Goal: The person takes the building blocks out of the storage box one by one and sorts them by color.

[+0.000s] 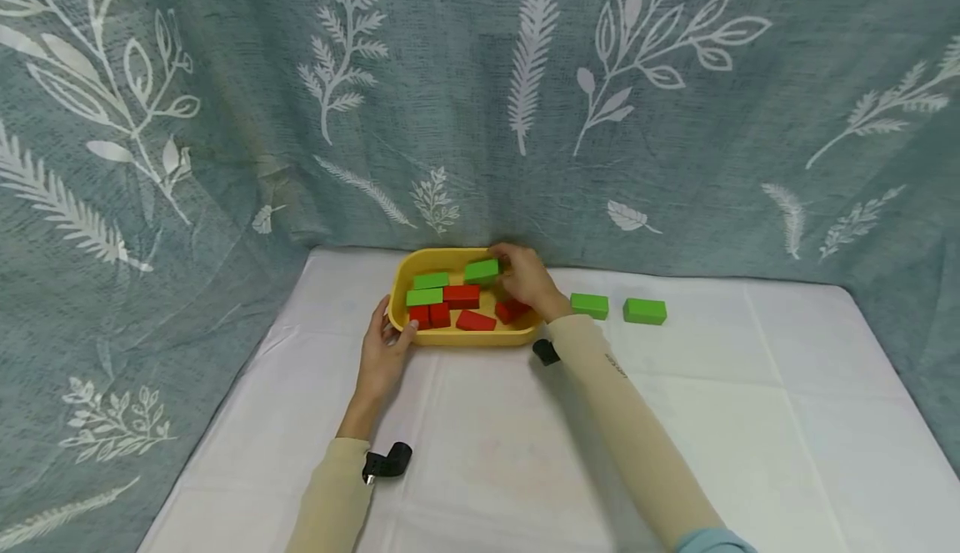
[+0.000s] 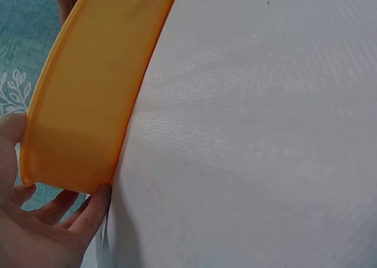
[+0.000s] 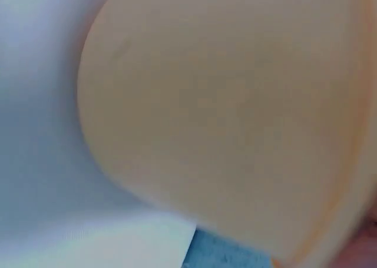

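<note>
**Q:** Set the scene, biggest thing first.

**A:** A leaf-print curtain hangs behind everything. In front of it is my table under a white cloth. A yellow tray sits near the cloth's far edge, just in front of the curtain.

**Q:** And your hands?

**A:** My left hand grips the tray's near left corner, thumb on the rim; from the left wrist, my fingers curl under the tray wall where it meets the cloth. My right hand is over the tray's far right part, fingers curled round the end of a green block, which is just above the other blocks at the back of the tray.

**Q:** What does the right wrist camera add?

**A:** Little: a blurred stretch of tray wall and some cloth. The hand itself barely shows there.

**Q:** What else lies in the tray?

**A:** Two more green blocks at the left and back, and red blocks in the middle and along the front, several touching.

**Q:** Outside it?

**A:** A green pair lies on the cloth to the tray's right, apart from each other. Black straps sit at both wrists.
</note>
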The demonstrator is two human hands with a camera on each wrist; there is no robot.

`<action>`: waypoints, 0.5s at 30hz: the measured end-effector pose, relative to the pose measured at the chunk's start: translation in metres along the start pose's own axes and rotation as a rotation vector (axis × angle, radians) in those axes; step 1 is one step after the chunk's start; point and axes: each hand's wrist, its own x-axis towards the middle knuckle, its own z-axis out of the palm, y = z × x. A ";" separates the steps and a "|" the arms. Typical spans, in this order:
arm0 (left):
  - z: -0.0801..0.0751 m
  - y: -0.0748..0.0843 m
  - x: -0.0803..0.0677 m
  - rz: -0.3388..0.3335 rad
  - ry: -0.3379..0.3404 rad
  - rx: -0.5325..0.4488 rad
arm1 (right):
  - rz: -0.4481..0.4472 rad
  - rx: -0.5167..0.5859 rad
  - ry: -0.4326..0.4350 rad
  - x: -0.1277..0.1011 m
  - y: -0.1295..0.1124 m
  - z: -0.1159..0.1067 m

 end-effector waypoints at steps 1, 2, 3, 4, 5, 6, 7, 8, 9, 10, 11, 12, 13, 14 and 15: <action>0.000 0.000 0.000 0.000 0.000 0.001 | 0.002 0.020 0.004 -0.002 0.002 -0.003; 0.000 0.000 0.000 -0.002 0.002 0.005 | 0.003 0.041 0.007 -0.004 0.003 -0.005; 0.000 0.000 0.000 -0.004 0.003 0.010 | 0.001 0.064 0.010 -0.006 0.005 -0.007; 0.000 0.000 0.000 -0.008 0.004 0.012 | 0.000 0.083 0.014 -0.008 0.007 -0.010; 0.000 0.000 0.000 -0.009 0.004 0.015 | -0.001 0.102 0.020 -0.011 0.009 -0.013; 0.000 0.001 0.000 -0.011 0.004 0.021 | 0.002 0.121 0.026 -0.013 0.010 -0.016; 0.000 0.001 -0.001 -0.013 0.003 0.023 | 0.007 0.141 0.033 -0.016 0.012 -0.019; 0.000 0.002 -0.001 -0.014 0.002 0.026 | 0.013 0.163 0.041 -0.018 0.013 -0.023; 0.000 0.002 -0.001 -0.014 0.000 0.027 | 0.018 0.180 0.048 -0.021 0.015 -0.027; 0.000 0.003 0.000 -0.019 0.000 0.028 | 0.024 0.191 0.052 -0.023 0.017 -0.031; 0.000 0.003 0.000 -0.022 0.000 0.028 | 0.026 0.207 0.055 -0.026 0.018 -0.035; 0.001 0.003 0.000 -0.030 -0.003 0.027 | 0.033 0.225 0.055 -0.029 0.020 -0.039; 0.001 0.003 0.000 -0.036 -0.005 0.024 | 0.036 0.241 0.056 -0.032 0.023 -0.043; 0.001 0.003 0.000 -0.041 -0.009 0.021 | 0.037 0.251 0.055 -0.035 0.026 -0.047; 0.001 0.002 0.000 -0.047 -0.011 0.019 | 0.039 0.261 0.056 -0.039 0.029 -0.051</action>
